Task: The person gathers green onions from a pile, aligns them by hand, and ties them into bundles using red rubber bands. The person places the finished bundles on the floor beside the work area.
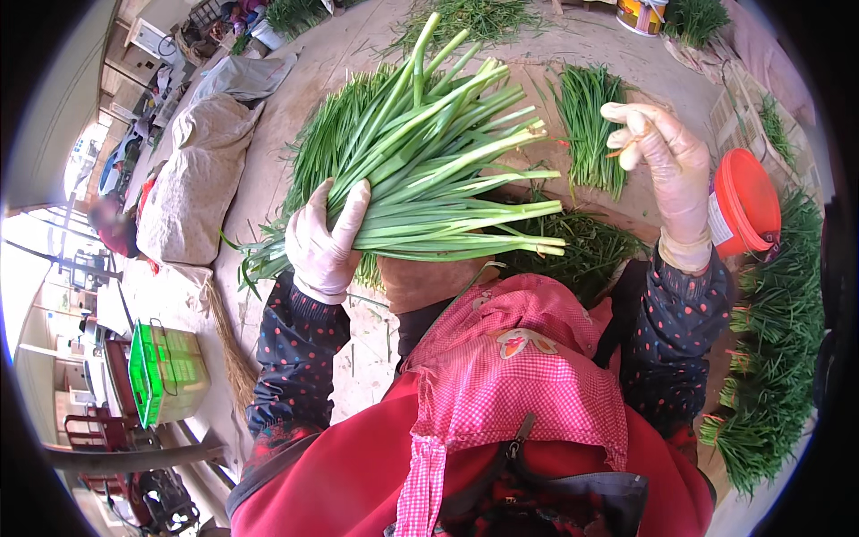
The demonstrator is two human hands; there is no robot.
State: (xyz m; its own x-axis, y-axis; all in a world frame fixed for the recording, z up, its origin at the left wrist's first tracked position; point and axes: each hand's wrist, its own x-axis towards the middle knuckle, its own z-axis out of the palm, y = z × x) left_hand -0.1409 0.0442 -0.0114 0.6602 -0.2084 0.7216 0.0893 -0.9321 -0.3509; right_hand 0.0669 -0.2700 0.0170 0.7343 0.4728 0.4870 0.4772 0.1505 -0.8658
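Note:
My left hand [323, 243], in a pale thin glove, grips a loose fanned bunch of green garlic chives [429, 174]. Their pale stem ends point right and upward, while the leaf tips droop past my wrist on the left. Raised at the right, my gloved right hand [668, 151] has its fingers pinched around a small brown scrap, possibly a withered leaf. Beneath the held bunch lies a large pile of chives [335, 127], partly hidden. Near my right fingertips, a neat bundle of chives [587, 127] rests on the floor.
A red bucket [745, 201] stands beside my right forearm, with several tied chive bundles [772, 335] below it. Loose trimmings [570, 248] lie before my lap. At left are a cloth-covered heap [194, 181], a straw broom [228, 342], a green crate [168, 372] and a person [114, 231].

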